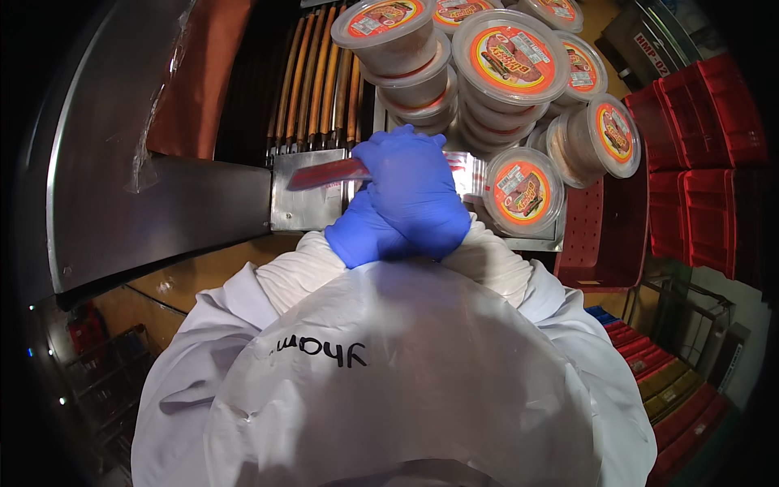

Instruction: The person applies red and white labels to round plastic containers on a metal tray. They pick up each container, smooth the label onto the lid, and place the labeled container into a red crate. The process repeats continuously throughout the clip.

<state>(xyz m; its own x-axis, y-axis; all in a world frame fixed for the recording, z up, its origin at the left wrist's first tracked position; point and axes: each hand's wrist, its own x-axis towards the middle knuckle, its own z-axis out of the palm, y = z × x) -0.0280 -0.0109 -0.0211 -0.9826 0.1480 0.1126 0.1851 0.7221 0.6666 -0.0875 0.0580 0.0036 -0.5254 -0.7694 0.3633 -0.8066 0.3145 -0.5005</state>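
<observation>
Both hands wear blue gloves and overlap in front of the apron. My right hand [414, 182] lies on top, its fingers pointing away from me. Beneath it my left hand [359, 228] shows mostly at the wrist and back; its fingers are hidden. A slim, flat red item [325, 175], slightly blurred, sticks out to the left from between the hands; which hand grips it cannot be told. Just right of the hands lies a clear packet with red print [465, 173]. Beside it a round lidded plastic tub [524, 192] with an orange label leans on its side.
Stacked lidded tubs [511, 58] stand beyond the hands on a metal surface. To the left are a row of brownish rods [313, 79], a metal plate [304, 213] and a large steel panel [164, 207]. Red plastic crates [700, 122] stand at the right, near a perforated red crate [584, 237].
</observation>
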